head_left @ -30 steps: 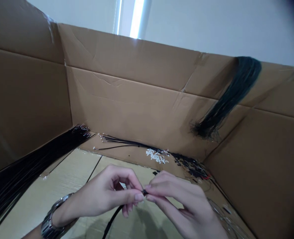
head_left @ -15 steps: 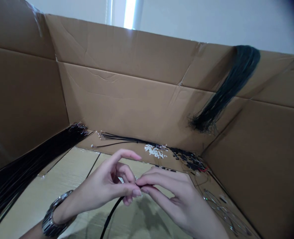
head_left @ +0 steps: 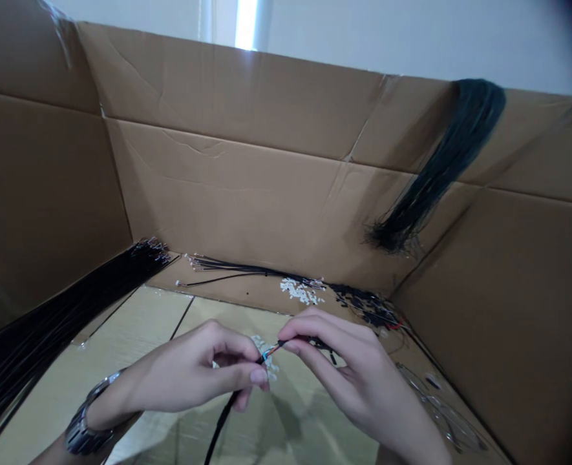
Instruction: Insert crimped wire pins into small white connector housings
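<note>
The right hand (head_left: 351,371) now pinches apart from the left hand (head_left: 196,371), toward two o'clock. Thin coloured wires (head_left: 275,349) show between them.

A wiring bench in what looks like a small workshop, boxed in with cardboard.
Left of the left hand (head_left: 212,368), I see a thick bundle of black cables (head_left: 86,297) along a pale table (head_left: 157,320); beyond both hands lie thinner cables (head_left: 232,266), small white pieces (head_left: 299,290) and, past the right hand (head_left: 348,381), a heap of black bits (head_left: 366,307), with dark strands (head_left: 445,161) draped over the cardboard wall (head_left: 237,187) above it.
</note>
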The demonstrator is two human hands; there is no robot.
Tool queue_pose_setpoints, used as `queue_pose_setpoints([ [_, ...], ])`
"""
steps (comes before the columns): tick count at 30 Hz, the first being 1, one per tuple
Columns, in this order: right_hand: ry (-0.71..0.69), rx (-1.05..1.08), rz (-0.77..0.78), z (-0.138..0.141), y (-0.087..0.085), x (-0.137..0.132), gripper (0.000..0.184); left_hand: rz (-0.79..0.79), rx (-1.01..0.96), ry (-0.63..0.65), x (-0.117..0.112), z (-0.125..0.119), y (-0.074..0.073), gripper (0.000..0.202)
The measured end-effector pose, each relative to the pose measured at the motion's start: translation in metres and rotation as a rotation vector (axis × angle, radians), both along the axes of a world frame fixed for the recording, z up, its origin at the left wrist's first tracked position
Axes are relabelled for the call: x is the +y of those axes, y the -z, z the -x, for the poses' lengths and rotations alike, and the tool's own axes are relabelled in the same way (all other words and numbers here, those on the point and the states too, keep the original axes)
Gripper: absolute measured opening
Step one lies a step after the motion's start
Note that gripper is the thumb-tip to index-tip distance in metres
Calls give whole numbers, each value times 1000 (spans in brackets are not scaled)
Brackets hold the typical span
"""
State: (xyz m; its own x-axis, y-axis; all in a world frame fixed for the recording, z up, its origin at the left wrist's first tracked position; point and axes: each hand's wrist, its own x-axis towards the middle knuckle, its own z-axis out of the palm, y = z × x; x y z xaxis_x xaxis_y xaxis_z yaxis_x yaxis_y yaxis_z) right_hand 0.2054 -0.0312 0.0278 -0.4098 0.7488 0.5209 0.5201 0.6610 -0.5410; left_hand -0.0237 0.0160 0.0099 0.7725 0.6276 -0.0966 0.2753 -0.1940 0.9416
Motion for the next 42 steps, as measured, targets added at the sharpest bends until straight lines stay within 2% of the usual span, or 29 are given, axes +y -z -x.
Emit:
queue_pose_setpoints([
  [9, -63, 59, 9, 0, 1, 6, 17, -280, -19, -231, -16, 3, 7, 31],
  [12, -51, 50, 18, 3, 1, 6, 16, -388, -51, -240, -17, 0, 5, 27],
  [17, -56, 64, 19, 4, 3, 8, 17, -406, -29, -227, -17, -2, 0, 23],
  [22, -50, 63, 26, 6, 3, 9, 13, -475, -20, -201, -18, -3, -1, 27],
  [32, 27, -52, 180, 5, 5, 15, 15, -380, 148, -167, -14, -7, -1, 39],
  [37, 83, -69, 111, -4, 4, 17, 26, -286, 2, -186, -7, -13, 3, 32],
  [42, 30, -50, 56, 3, 6, 15, 25, -257, -93, -214, -5, -20, 9, 34],
])
